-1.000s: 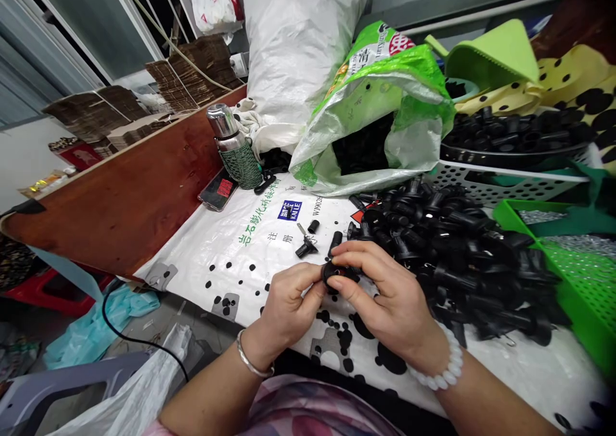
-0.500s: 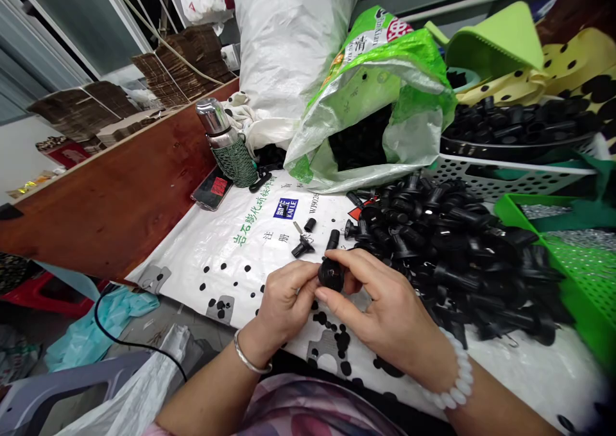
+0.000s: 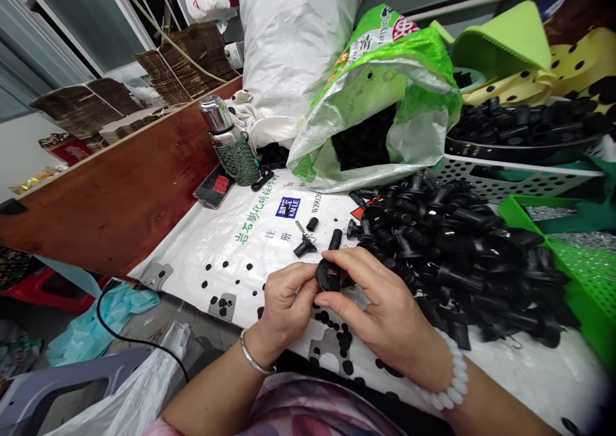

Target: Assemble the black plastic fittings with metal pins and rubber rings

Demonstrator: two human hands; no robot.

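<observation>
Between my two hands is a black plastic part with a round flanged end (image 3: 328, 276), the round face turned up toward me. My left hand (image 3: 290, 298) pinches its left edge with thumb and fingers. From the other side, the thumb and curled fingers of my right hand (image 3: 380, 298) close around it. Just beyond the fingertips lies a black tube-shaped piece (image 3: 335, 238); I cannot tell whether it joins the held part. A small black part with a metal strip (image 3: 305, 246) and a short black cylinder (image 3: 312, 224) lie farther off on the white sheet (image 3: 240, 282).
To the right is a large heap of black plastic parts (image 3: 452, 250), beside a green basket (image 3: 553, 231). Behind stand an open green-white sack (image 3: 312, 147), a thermos (image 3: 233, 147) and a phone (image 3: 214, 187). A reddish wooden board (image 3: 120, 186) edges the left.
The held part has tilted, so its round face shows more clearly. Both hands stay in about the same place; the view has shifted slightly.
</observation>
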